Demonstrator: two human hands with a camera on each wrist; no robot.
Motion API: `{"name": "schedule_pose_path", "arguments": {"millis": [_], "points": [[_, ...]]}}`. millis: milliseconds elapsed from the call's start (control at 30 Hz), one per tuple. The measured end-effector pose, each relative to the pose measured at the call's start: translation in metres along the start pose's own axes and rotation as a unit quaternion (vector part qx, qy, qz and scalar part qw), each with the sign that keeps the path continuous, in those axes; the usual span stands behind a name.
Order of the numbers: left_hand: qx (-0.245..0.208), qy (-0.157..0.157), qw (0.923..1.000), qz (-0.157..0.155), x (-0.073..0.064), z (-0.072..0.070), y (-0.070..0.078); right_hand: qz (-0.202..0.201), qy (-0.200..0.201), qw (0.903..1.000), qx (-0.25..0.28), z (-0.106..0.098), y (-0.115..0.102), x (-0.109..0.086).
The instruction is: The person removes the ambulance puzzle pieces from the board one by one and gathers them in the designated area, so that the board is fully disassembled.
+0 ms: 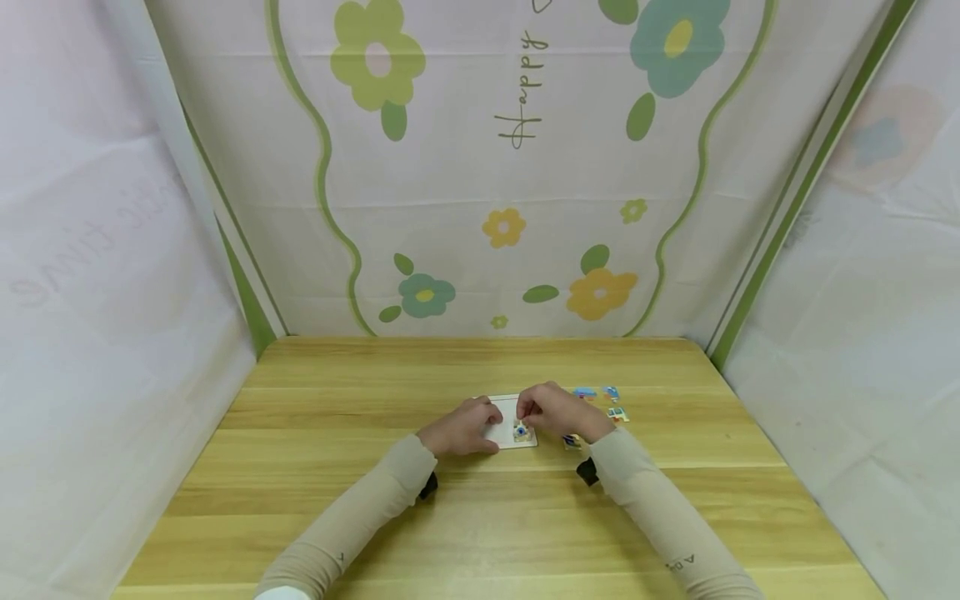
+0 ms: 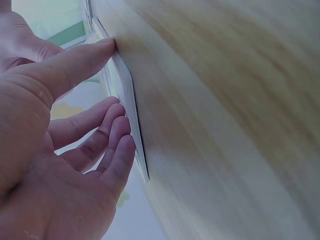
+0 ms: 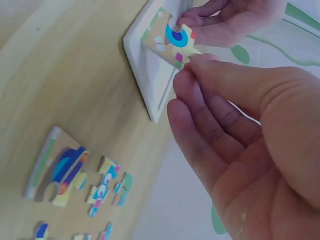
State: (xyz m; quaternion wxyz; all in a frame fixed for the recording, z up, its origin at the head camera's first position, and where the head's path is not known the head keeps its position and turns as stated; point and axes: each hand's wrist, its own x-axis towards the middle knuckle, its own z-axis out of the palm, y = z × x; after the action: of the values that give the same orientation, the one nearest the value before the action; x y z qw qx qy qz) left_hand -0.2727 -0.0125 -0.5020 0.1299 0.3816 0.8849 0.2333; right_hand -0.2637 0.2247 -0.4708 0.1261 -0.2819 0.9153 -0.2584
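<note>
My right hand (image 1: 553,408) pinches a jigsaw puzzle piece (image 3: 161,37) between thumb and fingertips. The piece is tan with a blue ring, a pink patch and a green edge, and lies over the right end of a white puzzle tray (image 1: 495,433). At the tray's left side is my left hand (image 1: 461,427). Its thumb touches the tray's near edge (image 2: 131,92), and its other fingers, loosely bent, rest at the tray's surface. In the right wrist view, part of the left hand (image 3: 255,20) shows just beyond the piece.
Several loose puzzle pieces lie right of the tray, among them a dark blue one (image 3: 70,162), one with white eye shapes (image 3: 104,187) and a light blue one (image 1: 585,392). The wooden table (image 1: 360,367) meets a flowered cloth (image 1: 465,250) at its back edge.
</note>
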Motion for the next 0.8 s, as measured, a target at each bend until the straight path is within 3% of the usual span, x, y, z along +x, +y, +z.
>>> {"name": "schedule_pose_path", "arguments": {"millis": [367,633,800], "points": [[0.004,-0.004,1.0000,-0.008,0.000,0.002,-0.001,0.006,0.024,0.9994,0.025,-0.007,0.011,-0.013],[0.001,-0.005,1.0000,-0.008,-0.001,0.001,0.000,0.007,0.050,0.9985,0.018,-0.025,0.037,-0.051],[-0.001,-0.007,0.9999,-0.012,-0.002,0.000,0.001,0.029,0.060,0.9978,0.008,-0.043,0.057,-0.079]]}}
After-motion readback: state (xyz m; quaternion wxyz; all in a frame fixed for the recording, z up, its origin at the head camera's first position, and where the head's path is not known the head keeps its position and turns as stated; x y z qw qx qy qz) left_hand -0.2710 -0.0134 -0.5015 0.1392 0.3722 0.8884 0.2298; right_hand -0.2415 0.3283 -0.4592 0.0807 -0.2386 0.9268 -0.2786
